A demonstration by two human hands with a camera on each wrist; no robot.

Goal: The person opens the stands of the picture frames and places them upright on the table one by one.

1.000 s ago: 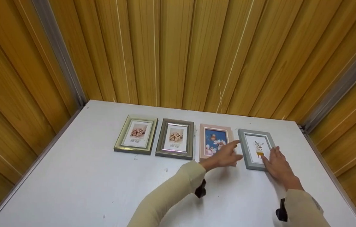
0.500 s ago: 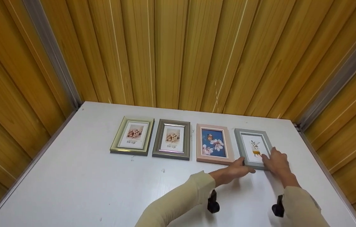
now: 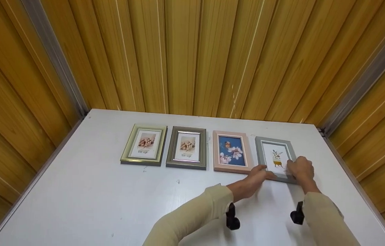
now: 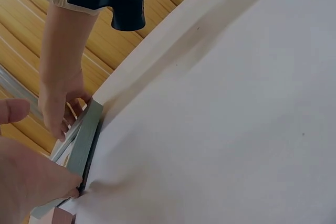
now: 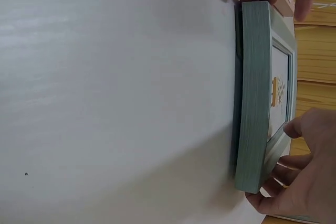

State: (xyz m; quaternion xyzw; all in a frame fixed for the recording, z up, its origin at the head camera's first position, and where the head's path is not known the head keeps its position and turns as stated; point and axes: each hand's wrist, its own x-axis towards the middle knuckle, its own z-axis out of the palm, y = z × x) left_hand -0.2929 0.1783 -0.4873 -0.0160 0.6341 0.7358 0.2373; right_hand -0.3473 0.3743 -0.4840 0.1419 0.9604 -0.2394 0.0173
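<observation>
A grey-blue picture frame [image 3: 276, 150] with a plant print stands at the right end of a row on a white panel [image 3: 117, 198]. My right hand [image 3: 301, 171] grips its right side; the right wrist view has the thumb on the front of the frame [image 5: 255, 98] and the fingers curled at its edge. At the lower left corner is my left hand [image 3: 254, 181], its fingertips touching the frame's side. In the left wrist view the left thumb [image 4: 14, 111] stays raised, apart from the frame. A dark gap shows behind the grey-blue frame.
Left of it are a pink frame [image 3: 230, 152] with a blossom picture, a grey-brown frame [image 3: 186, 148] and a gold frame [image 3: 144, 145]. Yellow wood-look panels [image 3: 179, 58] adjoin the white panel's far edge. Black devices [image 3: 232, 218] are strapped at both wrists.
My left hand has moved off the front of the pink frame, down and right to the grey-blue frame's lower left corner. The right hand's fingers, straighter before, are now curled at the frame's edge.
</observation>
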